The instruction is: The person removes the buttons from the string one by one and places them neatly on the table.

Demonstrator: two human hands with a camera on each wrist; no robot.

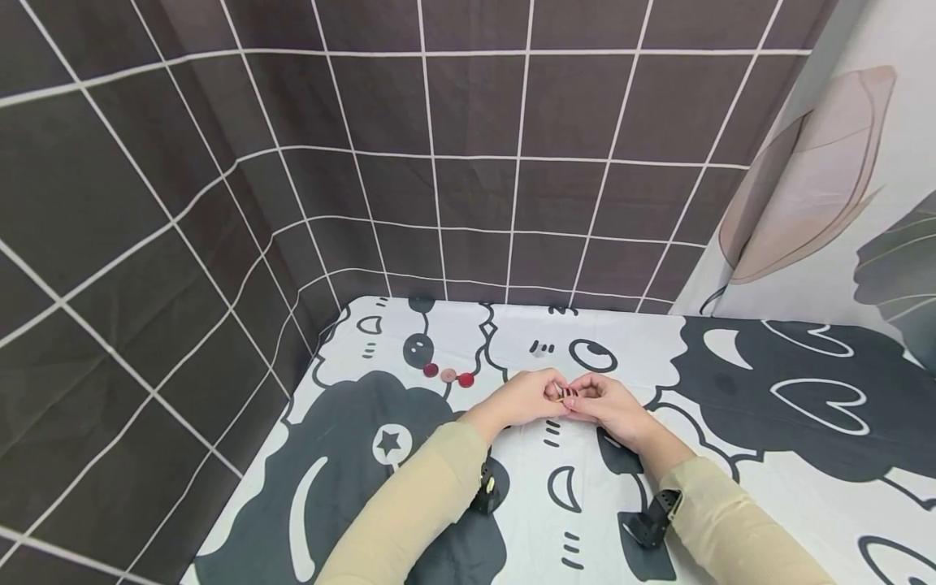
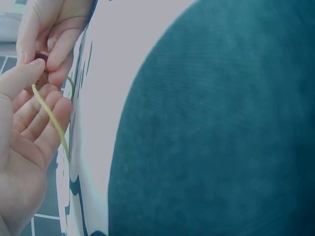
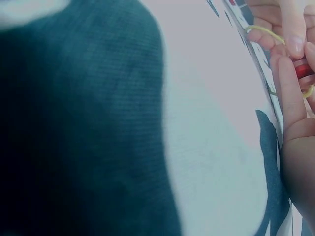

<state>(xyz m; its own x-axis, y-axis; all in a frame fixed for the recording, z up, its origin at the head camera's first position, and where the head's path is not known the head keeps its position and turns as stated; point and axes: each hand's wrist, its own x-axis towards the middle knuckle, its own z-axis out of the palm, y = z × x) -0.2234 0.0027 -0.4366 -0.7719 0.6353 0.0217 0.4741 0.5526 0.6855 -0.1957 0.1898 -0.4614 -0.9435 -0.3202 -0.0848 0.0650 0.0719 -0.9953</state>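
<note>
Over the middle of the patterned cloth, my two hands meet fingertip to fingertip. My left hand (image 1: 528, 396) pinches a yellow cord (image 2: 53, 120) between thumb and forefinger, its other fingers loosely bent below. One length of the cord hangs from beneath the left thumb. My right hand (image 1: 603, 404) pinches small round button-like discs, with a red disc (image 3: 303, 71) showing beside paler ones. In the left wrist view a dark red disc (image 2: 41, 57) sits between both hands' fingertips. The fingers partly hide the discs and cord.
Left of my hands lie a dark red disc (image 1: 431, 370), a pink disc (image 1: 448, 375) and a bright red disc (image 1: 465, 379) in a row. A dark grid-patterned curtain (image 1: 468, 195) stands behind and at the left. A leaf-print cloth (image 1: 819, 187) hangs at the right.
</note>
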